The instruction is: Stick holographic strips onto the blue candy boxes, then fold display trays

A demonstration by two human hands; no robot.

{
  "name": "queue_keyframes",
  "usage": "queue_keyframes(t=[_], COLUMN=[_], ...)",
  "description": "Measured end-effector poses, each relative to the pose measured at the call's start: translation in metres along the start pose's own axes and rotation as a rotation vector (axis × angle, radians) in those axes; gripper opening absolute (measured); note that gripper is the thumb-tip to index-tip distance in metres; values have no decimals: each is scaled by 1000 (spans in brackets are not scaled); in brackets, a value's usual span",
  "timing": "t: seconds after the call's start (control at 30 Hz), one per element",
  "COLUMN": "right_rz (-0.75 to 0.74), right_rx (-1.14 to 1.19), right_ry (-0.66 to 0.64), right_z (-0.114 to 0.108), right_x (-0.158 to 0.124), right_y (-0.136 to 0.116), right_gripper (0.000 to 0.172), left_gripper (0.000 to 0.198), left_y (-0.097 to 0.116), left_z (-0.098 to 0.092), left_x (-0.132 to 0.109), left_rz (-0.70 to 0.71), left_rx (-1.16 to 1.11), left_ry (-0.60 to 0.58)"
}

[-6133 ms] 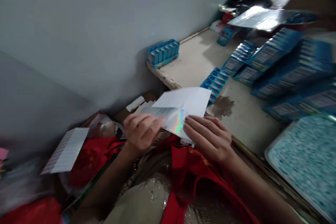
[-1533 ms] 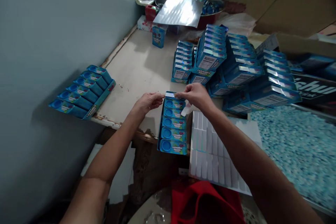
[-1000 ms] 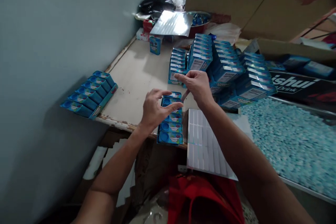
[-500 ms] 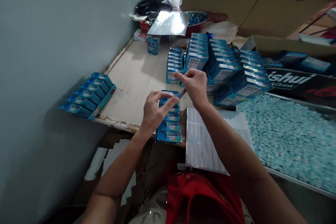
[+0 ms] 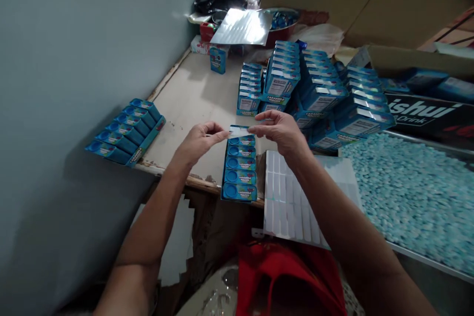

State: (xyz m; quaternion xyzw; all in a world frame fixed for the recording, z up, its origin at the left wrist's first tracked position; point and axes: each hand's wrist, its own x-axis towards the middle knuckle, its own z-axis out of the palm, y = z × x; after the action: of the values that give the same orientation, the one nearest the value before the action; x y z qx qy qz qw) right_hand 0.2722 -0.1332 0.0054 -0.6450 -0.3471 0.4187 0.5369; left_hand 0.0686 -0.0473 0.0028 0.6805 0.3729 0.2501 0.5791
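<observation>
A sticker sheet (image 5: 283, 197) lies at the near edge of the bench (image 5: 188, 101), right of a row of blue boxes (image 5: 240, 163). Over the row's far end, the left hand (image 5: 197, 142) and right hand (image 5: 284, 132) pinch a pale sticker (image 5: 239, 132) by opposite ends, fingers (image 5: 221, 136) closed. Beyond stand stacked cartons (image 5: 283, 81).
</observation>
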Motion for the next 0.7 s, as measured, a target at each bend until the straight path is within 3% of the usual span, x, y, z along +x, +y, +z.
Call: queue_keyframes(t=[0.13, 0.3, 0.7], right_rz=[-110, -231, -248], right_rx=[-97, -345, -498], right_ry=[68, 159, 183], right_z=[15, 25, 30], right_x=[-5, -6, 1], right_y=[20, 35, 41], right_gripper=[32, 17, 18], left_gripper=[15, 22, 20], left_y=[-5, -22, -40], left_z=[-17, -17, -19], left_x=[18, 27, 38], left_rz=[-116, -183, -288], left_rx=[75, 68, 28], left_ry=[-129, -219, -274])
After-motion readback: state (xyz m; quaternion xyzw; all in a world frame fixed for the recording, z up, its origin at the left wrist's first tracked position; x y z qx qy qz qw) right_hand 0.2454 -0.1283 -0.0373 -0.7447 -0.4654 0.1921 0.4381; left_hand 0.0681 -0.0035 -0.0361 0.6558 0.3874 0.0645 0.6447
